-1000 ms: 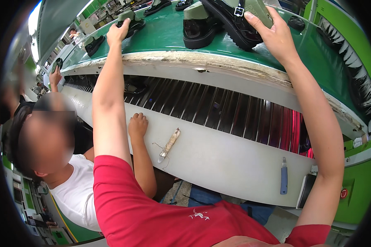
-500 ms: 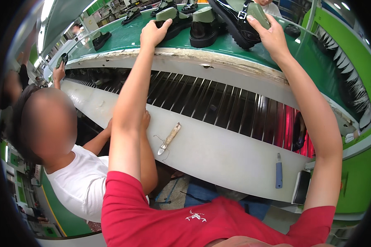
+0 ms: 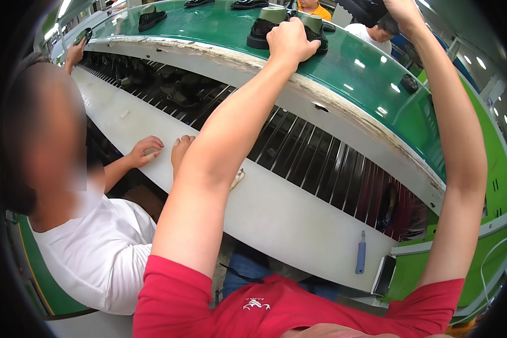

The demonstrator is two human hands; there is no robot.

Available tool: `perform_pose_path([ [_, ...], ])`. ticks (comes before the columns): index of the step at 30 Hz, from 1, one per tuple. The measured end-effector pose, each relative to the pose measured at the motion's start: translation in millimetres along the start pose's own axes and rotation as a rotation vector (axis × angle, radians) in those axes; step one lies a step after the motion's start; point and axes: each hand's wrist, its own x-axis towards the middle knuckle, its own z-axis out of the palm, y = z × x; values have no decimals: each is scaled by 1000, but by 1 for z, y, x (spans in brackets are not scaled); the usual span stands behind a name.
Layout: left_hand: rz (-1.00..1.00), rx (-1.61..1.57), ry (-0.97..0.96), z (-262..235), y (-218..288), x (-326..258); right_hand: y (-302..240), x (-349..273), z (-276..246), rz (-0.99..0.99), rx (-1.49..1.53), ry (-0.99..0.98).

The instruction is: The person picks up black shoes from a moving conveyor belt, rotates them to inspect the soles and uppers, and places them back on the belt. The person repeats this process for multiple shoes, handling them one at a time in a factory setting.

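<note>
At the far side, my left hand (image 3: pixel 290 40) is closed on a black shoe (image 3: pixel 321 45) with a green shoe last in it, standing on the green conveyor belt (image 3: pixel 219 31). Part of that shoe is hidden behind my fingers. Another black shoe (image 3: pixel 259 35), also on a green last, stands just left of it. My right hand (image 3: pixel 404 12) is raised at the top edge, partly cut off by the frame. It grips a black shoe (image 3: pixel 367 10) with a chunky sole, held up off the belt.
More black shoes (image 3: pixel 152 18) stand along the belt. Below it, a lower rack of metal rollers (image 3: pixel 298 152) borders a white ledge (image 3: pixel 298 211). A blue-handled tool (image 3: pixel 361 253) lies there. A co-worker in a white shirt (image 3: pixel 96 253) sits close on my left, hands at the ledge.
The view has turned. My right hand has lifted its shoe up and to the right, away from the belt. My left hand now appears farther right, still at a lasted shoe.
</note>
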Motion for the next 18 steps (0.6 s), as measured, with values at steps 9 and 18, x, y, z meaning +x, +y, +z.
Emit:
perform_pose_path([
  [9, -110, -44, -179, 2, -24, -9, 52, 73, 79, -89, -524, -36],
  [18, -150, -135, -44, 2, -21, -15, 75, 87, 88, 25, 64, -174],
])
